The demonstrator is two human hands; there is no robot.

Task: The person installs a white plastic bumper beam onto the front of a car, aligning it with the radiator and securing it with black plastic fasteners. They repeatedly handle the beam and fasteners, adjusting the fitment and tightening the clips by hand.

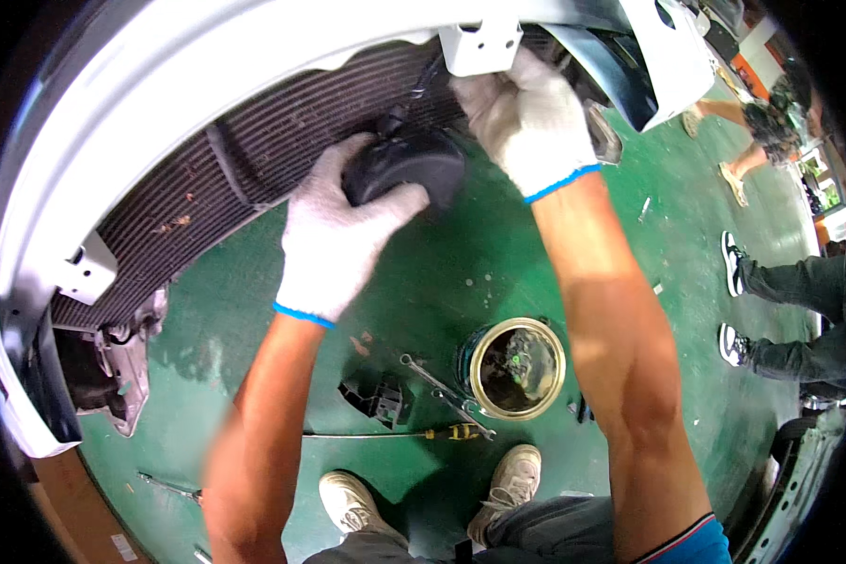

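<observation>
My left hand [327, 235], in a white knit glove with a blue cuff, is wrapped round a rounded black car horn [409, 167], thumb across its near side. The horn hangs in front of the finned radiator [301, 117], and a dark cable [425, 83] runs up from it. Higher and to the right, my gloved right hand [534, 122] has its fingers curled in beside a white bracket [480, 49] under the car's white front crossbeam [207, 70]. The bracket's edge and the glove hide whatever those fingertips grip.
On the green floor [244, 301] stand an open tin [476, 376], wrenches [439, 381], a long yellow-handled screwdriver [453, 432] and a black plastic piece [378, 402]. A cardboard box [85, 503] lies lower left. Other people's legs [790, 282] are at the right.
</observation>
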